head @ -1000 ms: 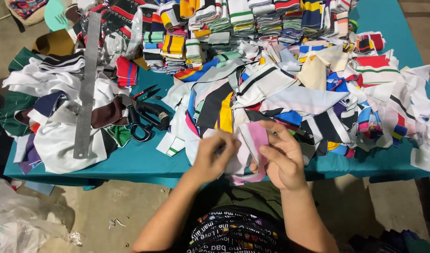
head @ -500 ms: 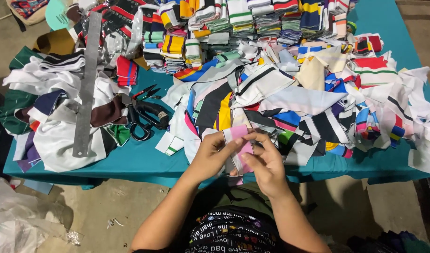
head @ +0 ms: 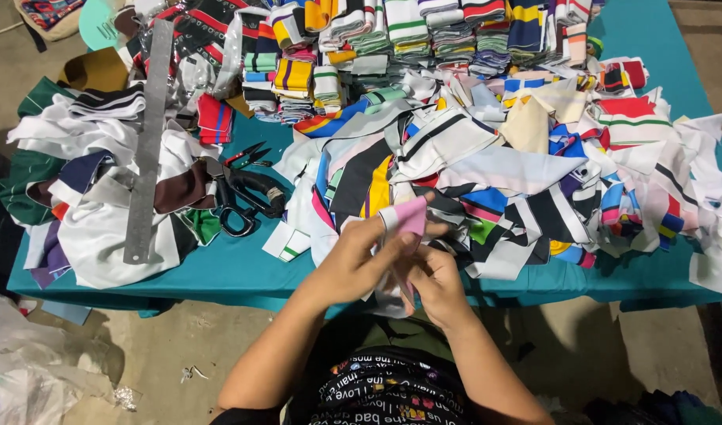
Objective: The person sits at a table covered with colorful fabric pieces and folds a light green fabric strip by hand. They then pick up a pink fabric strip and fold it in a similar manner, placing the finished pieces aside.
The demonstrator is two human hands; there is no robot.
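Right now the small pink knit fabric strip (head: 410,218) stands nearly upright between both hands, above the near edge of the teal tabletop (head: 243,271): the left hand (head: 359,264) pinches its upper part, the right hand (head: 435,283) grips its lower end, just beside.

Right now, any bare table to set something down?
Bare teal table along the near edge below the scissors, between the ruler pile and the scrap heap. Another patch at the far right corner. Middle and back rows are crowded.
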